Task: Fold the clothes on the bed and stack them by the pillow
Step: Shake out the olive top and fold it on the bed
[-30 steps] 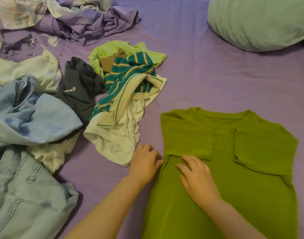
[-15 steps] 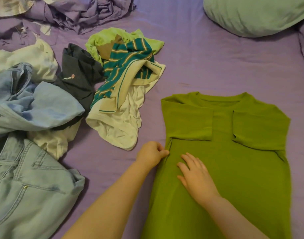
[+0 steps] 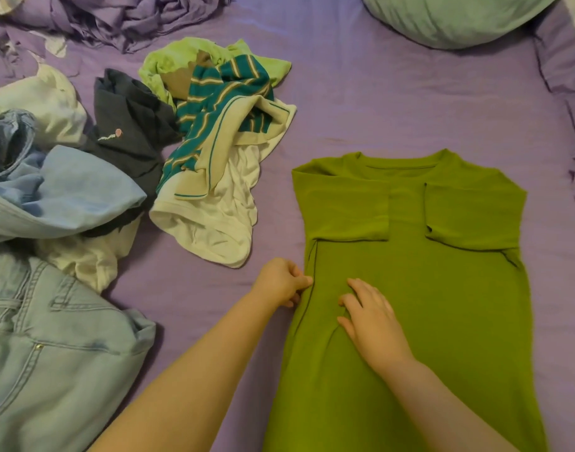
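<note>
An olive-green T-shirt [image 3: 442,288] lies flat on the purple bed sheet [image 3: 361,109], neck away from me, both sleeves folded in over its chest. My left hand [image 3: 281,282] pinches the shirt's left side edge just below the folded sleeve. My right hand [image 3: 372,316] lies on the shirt's body close beside it, fingers bent and pressing into the cloth, which puckers a little under them. A pale green pillow [image 3: 449,17] lies at the top right.
Unfolded clothes are heaped on the left: light blue jeans [image 3: 51,353], a blue shirt [image 3: 67,197], a dark garment [image 3: 129,132], a teal striped top on white cloth [image 3: 221,125] and a lime-green piece [image 3: 182,57]. Crumpled purple bedding [image 3: 116,17] lies at the top left.
The camera tilted down, so the bed slid up in view. My left hand moved onto the shirt's side edge and pinched it. My right hand's fingers bent into the cloth.
</note>
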